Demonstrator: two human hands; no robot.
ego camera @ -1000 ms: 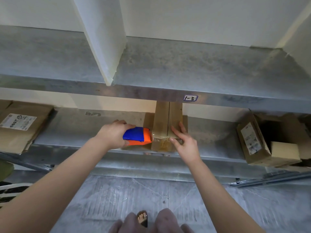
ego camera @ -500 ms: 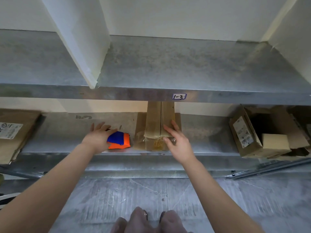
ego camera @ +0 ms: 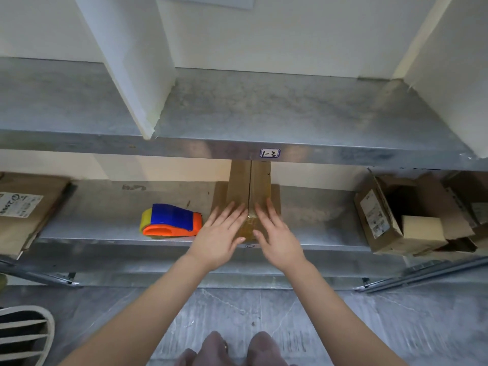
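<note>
On the shelf (ego camera: 92, 207), left hand (ego camera: 219, 239) has moved from dispenser (ego camera: 171, 220) to box (ego camera: 249, 186).

A grey metal shelf (ego camera: 317, 215) holds a taped cardboard box (ego camera: 249, 186) at its front edge, a tape dispenser (ego camera: 171, 220) just left, a flat parcel (ego camera: 26, 207) at the left end, and open cartons (ego camera: 383, 220) at the right end.

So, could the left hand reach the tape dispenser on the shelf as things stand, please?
Probably yes: the tape dispenser lies uncovered on the shelf just beside the left hand, nothing between them.
</note>
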